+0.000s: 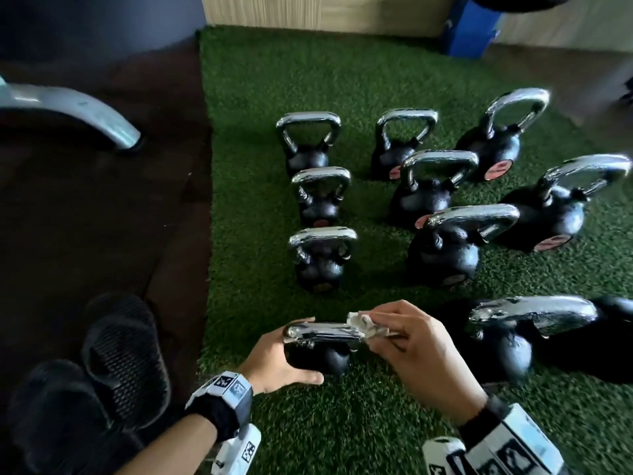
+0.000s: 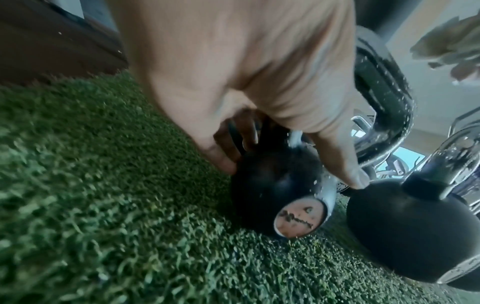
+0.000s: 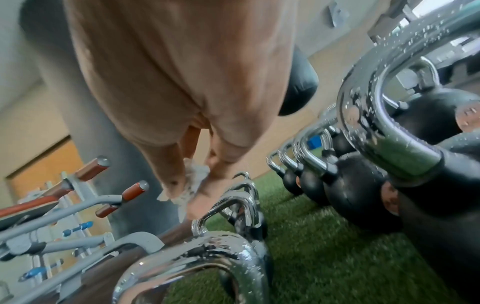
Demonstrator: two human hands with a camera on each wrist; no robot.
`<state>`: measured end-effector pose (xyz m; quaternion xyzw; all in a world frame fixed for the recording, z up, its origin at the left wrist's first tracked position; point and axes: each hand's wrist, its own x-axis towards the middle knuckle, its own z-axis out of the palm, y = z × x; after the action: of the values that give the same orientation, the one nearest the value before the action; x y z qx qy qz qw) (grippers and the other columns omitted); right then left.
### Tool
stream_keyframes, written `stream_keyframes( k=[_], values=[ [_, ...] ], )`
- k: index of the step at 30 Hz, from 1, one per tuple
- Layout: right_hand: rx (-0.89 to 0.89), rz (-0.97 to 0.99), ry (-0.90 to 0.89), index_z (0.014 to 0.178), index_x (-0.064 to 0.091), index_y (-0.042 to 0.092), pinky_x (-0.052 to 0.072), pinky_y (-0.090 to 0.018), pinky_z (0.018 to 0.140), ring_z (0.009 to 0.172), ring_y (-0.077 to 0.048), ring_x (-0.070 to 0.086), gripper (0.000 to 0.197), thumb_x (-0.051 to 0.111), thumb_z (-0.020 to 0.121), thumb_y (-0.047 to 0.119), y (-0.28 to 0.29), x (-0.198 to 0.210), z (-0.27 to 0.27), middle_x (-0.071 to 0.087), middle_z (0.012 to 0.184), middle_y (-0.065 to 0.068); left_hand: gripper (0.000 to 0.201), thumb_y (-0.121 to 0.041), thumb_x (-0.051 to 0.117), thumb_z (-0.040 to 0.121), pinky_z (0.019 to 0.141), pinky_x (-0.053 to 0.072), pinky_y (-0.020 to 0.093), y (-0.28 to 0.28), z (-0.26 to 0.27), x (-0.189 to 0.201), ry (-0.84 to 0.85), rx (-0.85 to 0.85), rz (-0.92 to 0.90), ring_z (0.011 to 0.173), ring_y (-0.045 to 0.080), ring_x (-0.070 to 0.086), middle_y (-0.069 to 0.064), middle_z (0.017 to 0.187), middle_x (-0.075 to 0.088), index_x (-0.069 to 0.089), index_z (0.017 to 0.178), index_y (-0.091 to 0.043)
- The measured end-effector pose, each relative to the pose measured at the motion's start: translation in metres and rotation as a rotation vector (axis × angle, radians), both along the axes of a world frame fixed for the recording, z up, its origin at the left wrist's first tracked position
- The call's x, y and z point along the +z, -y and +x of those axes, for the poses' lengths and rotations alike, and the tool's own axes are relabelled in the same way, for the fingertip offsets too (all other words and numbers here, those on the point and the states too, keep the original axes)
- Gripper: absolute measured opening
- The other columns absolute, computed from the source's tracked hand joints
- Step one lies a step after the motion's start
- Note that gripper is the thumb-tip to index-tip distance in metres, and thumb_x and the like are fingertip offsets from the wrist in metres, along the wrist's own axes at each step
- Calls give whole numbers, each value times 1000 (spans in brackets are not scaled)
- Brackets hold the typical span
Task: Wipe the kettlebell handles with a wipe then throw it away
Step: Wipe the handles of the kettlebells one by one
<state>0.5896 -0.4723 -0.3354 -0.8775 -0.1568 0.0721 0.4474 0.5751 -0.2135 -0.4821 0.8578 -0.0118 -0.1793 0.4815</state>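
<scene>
The nearest small black kettlebell (image 1: 317, 356) stands on the green turf (image 1: 342, 423), its chrome handle (image 1: 320, 331) wet with droplets. My left hand (image 1: 274, 358) grips its round body (image 2: 275, 183), thumb on one side and fingers on the other. My right hand (image 1: 421, 347) pinches a crumpled white wipe (image 1: 363, 324) against the right end of that handle. In the right wrist view the wipe (image 3: 194, 181) is bunched between the fingertips of my right hand (image 3: 187, 102). A round pinkish label (image 2: 300, 219) shows on the kettlebell's side.
Several more chrome-handled kettlebells (image 1: 442, 241) stand in rows beyond on the turf. A large one (image 1: 507, 341) sits close on the right. Dark rubber floor with black sandals (image 1: 123, 347) and a grey machine foot (image 1: 68, 108) lies left. A blue bin (image 1: 469, 25) stands far back.
</scene>
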Motion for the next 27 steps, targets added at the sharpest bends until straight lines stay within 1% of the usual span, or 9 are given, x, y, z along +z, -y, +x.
stream_keyframes(
  k=[3,8,10,13,17,21,24,25,27],
  values=[
    [64,-96,164,113,76,34,52,-12,73,88,1,65,31,75,88,15,2,-8,-7,66,102,19,75,-54,97,53,92,42,0,14,-3,-15,54,119,33,107,-17,61,-34,110,67,58,117,-53],
    [29,-178,240,110,78,24,42,-2,74,81,2,59,23,72,90,13,-4,-13,-12,56,108,7,57,-66,94,43,78,39,-6,22,-12,-24,50,258,49,93,-31,54,-31,95,67,63,88,-49],
    [37,-212,261,105,79,21,45,-13,80,87,-10,57,17,70,92,15,-12,-12,-13,55,103,3,56,-67,93,41,75,41,-5,23,-14,-22,43,286,64,88,-31,56,-30,90,68,63,85,-47],
    [77,-279,293,98,79,21,46,-25,86,92,-19,54,18,70,87,9,-28,-7,-16,59,96,1,58,-69,93,40,70,42,-4,25,-13,-16,11,309,103,81,-20,61,-26,87,69,64,84,-43],
    [139,-349,386,78,77,13,55,-36,72,76,-22,59,12,76,76,2,-46,-9,-17,65,77,-4,57,-73,91,37,66,44,-3,23,-13,-19,15,327,93,78,-20,63,-34,78,70,64,78,-43],
    [92,-340,347,71,72,21,43,-13,60,70,-12,53,27,88,61,1,-54,-27,-16,56,75,7,54,-70,94,41,71,47,0,23,-12,-21,45,298,71,84,-19,65,-38,85,70,69,81,-43],
    [16,-299,401,77,74,24,45,-17,62,72,-13,51,23,77,70,3,-48,-35,-17,54,78,8,57,-65,94,47,78,46,0,24,-12,-20,63,277,57,89,-17,65,-25,93,75,71,93,-41],
    [-23,-265,431,78,74,23,47,-20,61,72,-14,51,14,69,74,10,-45,-36,-18,55,78,7,59,-63,95,49,79,46,0,24,-13,-20,68,274,56,91,-17,65,-23,97,75,71,98,-39],
    [-101,-212,477,77,75,19,49,-24,60,70,-17,52,24,53,77,29,-38,-36,-18,59,80,5,65,-60,95,51,83,46,1,25,-14,-17,82,272,58,97,-13,65,-21,102,74,73,106,-34]
  ],
)
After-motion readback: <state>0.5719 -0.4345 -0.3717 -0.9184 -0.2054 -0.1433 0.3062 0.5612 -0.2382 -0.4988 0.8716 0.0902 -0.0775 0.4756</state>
